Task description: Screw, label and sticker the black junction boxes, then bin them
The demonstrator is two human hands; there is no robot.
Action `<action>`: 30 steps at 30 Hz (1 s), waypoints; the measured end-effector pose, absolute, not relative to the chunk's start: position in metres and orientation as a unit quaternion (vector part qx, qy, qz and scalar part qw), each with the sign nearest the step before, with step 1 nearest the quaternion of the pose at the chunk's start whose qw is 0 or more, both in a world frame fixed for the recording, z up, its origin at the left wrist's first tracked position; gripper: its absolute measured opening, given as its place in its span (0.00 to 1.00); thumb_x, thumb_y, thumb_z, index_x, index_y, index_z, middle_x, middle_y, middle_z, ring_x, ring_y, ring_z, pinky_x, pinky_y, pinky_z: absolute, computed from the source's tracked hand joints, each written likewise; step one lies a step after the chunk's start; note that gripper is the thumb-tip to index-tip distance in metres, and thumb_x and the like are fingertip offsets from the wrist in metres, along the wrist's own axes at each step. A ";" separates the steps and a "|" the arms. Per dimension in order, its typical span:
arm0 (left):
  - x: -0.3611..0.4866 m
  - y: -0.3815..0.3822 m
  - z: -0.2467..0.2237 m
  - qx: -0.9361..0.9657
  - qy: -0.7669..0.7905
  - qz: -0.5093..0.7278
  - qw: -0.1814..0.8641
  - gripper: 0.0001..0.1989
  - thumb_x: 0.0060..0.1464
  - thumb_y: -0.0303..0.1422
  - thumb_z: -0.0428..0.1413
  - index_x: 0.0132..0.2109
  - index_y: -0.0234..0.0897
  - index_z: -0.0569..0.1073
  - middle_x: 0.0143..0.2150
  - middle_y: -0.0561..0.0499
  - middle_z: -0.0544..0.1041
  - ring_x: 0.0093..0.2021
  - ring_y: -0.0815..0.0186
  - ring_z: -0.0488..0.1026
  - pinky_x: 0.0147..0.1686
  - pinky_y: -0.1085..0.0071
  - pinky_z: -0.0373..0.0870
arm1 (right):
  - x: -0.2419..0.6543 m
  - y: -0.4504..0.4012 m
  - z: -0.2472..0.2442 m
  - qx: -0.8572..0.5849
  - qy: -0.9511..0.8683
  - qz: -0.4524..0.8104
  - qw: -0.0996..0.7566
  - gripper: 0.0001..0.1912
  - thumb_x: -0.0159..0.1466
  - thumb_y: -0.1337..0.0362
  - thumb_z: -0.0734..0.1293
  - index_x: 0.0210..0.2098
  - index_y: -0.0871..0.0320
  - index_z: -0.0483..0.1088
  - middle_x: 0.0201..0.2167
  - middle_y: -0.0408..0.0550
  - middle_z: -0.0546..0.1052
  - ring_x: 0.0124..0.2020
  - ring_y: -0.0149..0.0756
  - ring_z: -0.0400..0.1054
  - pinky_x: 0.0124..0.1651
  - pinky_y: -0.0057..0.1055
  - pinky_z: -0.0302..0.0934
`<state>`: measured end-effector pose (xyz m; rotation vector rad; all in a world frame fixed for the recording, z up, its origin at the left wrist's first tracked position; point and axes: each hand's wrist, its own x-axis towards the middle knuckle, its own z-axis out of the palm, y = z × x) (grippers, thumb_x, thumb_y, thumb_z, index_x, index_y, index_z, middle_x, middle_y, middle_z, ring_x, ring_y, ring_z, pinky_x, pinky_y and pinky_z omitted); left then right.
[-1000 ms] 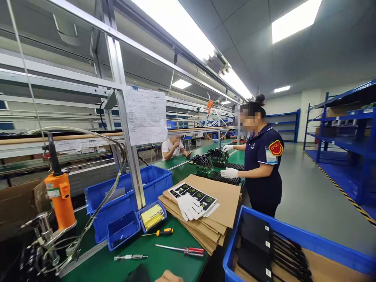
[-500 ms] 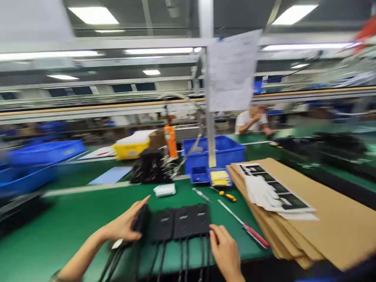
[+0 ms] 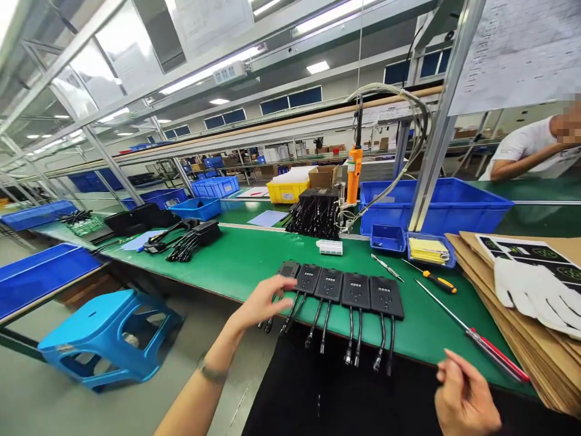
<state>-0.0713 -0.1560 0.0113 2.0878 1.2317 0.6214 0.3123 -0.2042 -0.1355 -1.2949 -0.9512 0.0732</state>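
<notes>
Several flat black boxes with sockets and short cables stand in a row on the green worktop, among them a black socket box (image 3: 353,290) near the middle. My left hand (image 3: 265,303) is at the row's left end, fingers spread, in front of the leftmost black box (image 3: 288,268); whether it touches is unclear. My right hand (image 3: 467,396) hangs at the front edge, apart from the boxes, fingers curled with nothing visible in them. Right of the row lie a red-handled screwdriver (image 3: 492,351), a yellow-and-black screwdriver (image 3: 438,282) and a slim metal tool (image 3: 387,267).
Cardboard sheets (image 3: 481,303) with a white glove (image 3: 535,297) are stacked at right. Behind are a blue bin (image 3: 467,203), an orange electric screwdriver (image 3: 354,172) and bundled black cables (image 3: 313,212). A blue stool (image 3: 109,333) stands at left. A person (image 3: 531,142) sits across.
The view has swung left. My right hand has left the row's right end and drawn back; my left hand has moved from beside the leftmost box to in front of it.
</notes>
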 end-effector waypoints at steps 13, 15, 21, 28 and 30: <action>-0.044 -0.199 -0.141 0.616 0.773 0.019 0.148 0.21 0.65 0.39 0.52 0.59 0.30 0.66 0.54 0.38 0.71 0.52 0.53 0.72 0.51 0.51 0.69 | 0.250 -0.215 -0.226 -0.740 -0.625 0.019 0.246 0.31 0.68 0.46 0.50 0.37 0.66 0.71 0.33 0.67 0.73 0.36 0.55 0.70 0.35 0.43 0.62; -0.044 -0.193 -0.144 0.606 0.782 0.011 0.143 0.17 0.64 0.40 0.53 0.55 0.34 0.69 0.50 0.44 0.73 0.47 0.58 0.74 0.47 0.55 0.72 | 0.255 -0.214 -0.223 -0.732 -0.643 0.031 0.223 0.23 0.69 0.51 0.53 0.33 0.62 0.69 0.31 0.62 0.74 0.34 0.51 0.71 0.35 0.40 0.61; -0.049 -0.240 -0.140 0.653 0.736 -0.007 0.181 0.13 0.65 0.40 0.52 0.48 0.34 0.72 0.43 0.48 0.75 0.41 0.62 0.74 0.44 0.59 0.72 | 0.265 -0.253 -0.210 -0.681 -0.696 0.105 0.204 0.17 0.68 0.54 0.55 0.27 0.55 0.61 0.23 0.47 0.72 0.23 0.38 0.69 0.27 0.30 0.56; -0.068 -0.310 -0.117 0.708 0.631 -0.038 0.314 0.12 0.60 0.28 0.52 0.27 0.39 0.69 0.24 0.54 0.73 0.30 0.63 0.74 0.30 0.74 0.63 | 0.269 -0.315 -0.188 -0.592 -0.697 0.335 0.227 0.24 0.64 0.43 0.56 0.22 0.53 0.60 0.15 0.40 0.68 0.19 0.32 0.65 0.24 0.25 0.58; -0.073 -0.303 -0.097 0.714 0.605 -0.029 0.352 0.10 0.56 0.27 0.54 0.27 0.39 0.70 0.24 0.55 0.74 0.29 0.64 0.74 0.28 0.75 0.63 | 0.264 -0.314 -0.181 -0.565 -0.685 0.412 0.204 0.24 0.60 0.42 0.60 0.20 0.53 0.62 0.15 0.41 0.70 0.19 0.33 0.67 0.24 0.26 0.60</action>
